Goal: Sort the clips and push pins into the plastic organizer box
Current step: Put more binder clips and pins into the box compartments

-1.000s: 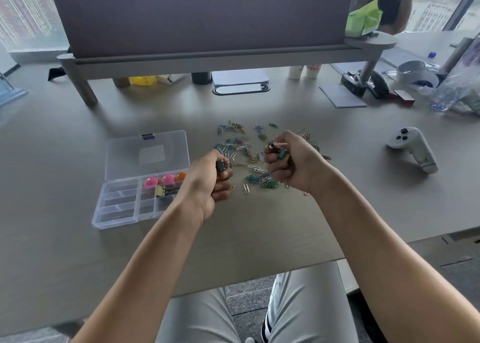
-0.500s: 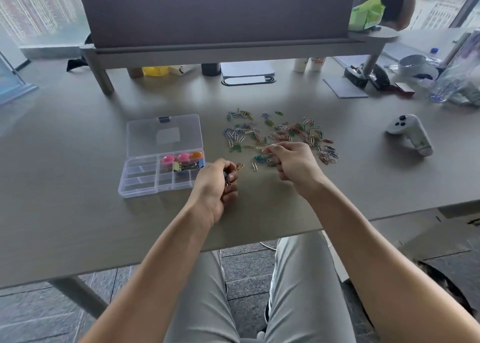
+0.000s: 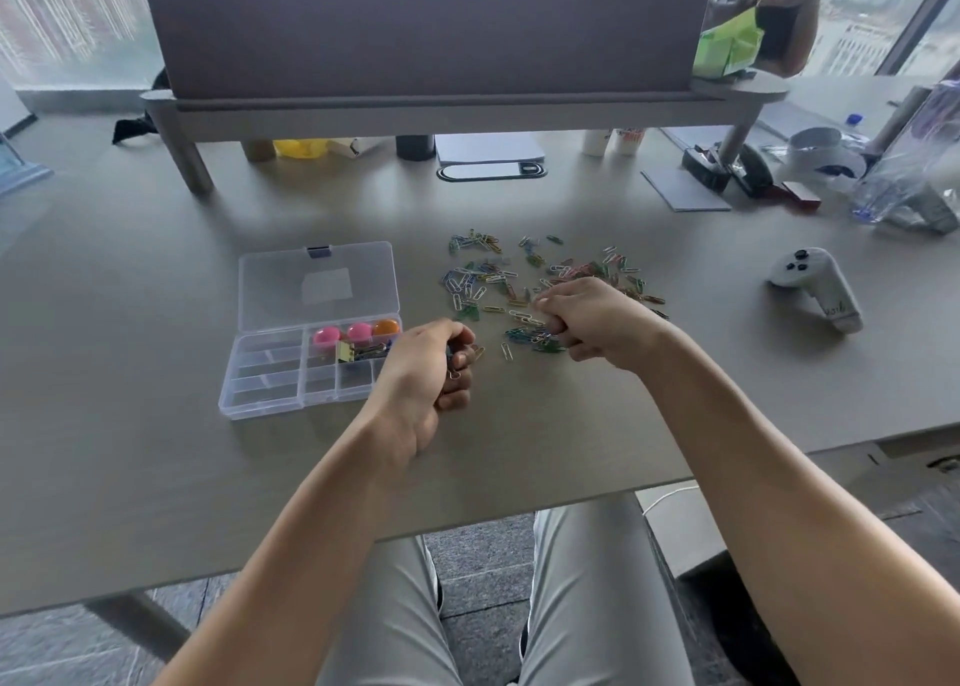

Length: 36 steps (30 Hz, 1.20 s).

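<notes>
white controller (image 3: pixel 813 285) at right on grey desk (image 3: pixel 156 467); grey notepad (image 3: pixel 684 190) near stapler (image 3: pixel 705 167).

1. You have one view only, from the camera worn on your head; no second view shares any of the scene.
2. It looks forward and down over the desk (image 3: pixel 156 477), with the organizer box (image 3: pixel 311 332) left of centre.
3. Your forearms enter from the bottom edge, and your lap shows below the desk's near edge.
4. Taking the box as landmark: the partition screen (image 3: pixel 426 25) stands behind it, the white controller (image 3: pixel 815 285) lies well to its right.
5. The lens is wide: edges bend, and the box sits within your arm's reach.
</notes>
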Tool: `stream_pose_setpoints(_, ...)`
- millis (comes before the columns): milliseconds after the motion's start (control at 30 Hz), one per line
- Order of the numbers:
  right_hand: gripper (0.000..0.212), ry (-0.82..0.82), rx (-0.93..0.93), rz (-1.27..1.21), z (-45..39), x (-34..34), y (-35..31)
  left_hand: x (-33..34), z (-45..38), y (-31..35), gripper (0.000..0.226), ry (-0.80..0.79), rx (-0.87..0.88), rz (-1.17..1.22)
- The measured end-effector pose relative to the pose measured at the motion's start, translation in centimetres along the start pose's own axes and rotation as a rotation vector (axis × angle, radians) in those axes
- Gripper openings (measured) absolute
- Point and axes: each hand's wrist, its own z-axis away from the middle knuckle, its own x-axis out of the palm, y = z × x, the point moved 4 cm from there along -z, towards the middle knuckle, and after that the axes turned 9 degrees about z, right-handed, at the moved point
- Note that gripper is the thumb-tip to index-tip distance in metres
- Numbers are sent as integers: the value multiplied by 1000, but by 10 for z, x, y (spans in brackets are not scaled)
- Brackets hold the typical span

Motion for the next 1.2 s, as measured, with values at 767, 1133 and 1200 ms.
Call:
stream_pose_setpoints(767, 42, 187, -50, -384, 39, 27, 17, 4, -6, -8, 37, -5, 287, -1)
stream_pose_setpoints(1133, 29, 444, -281, -355, 57, 58, 21, 5, -5, -17, 30, 9, 468, -211)
stream_pose_setpoints(1200, 28, 406, -298, -385, 58, 59, 23, 3, -3, -19, 26, -22, 500, -278)
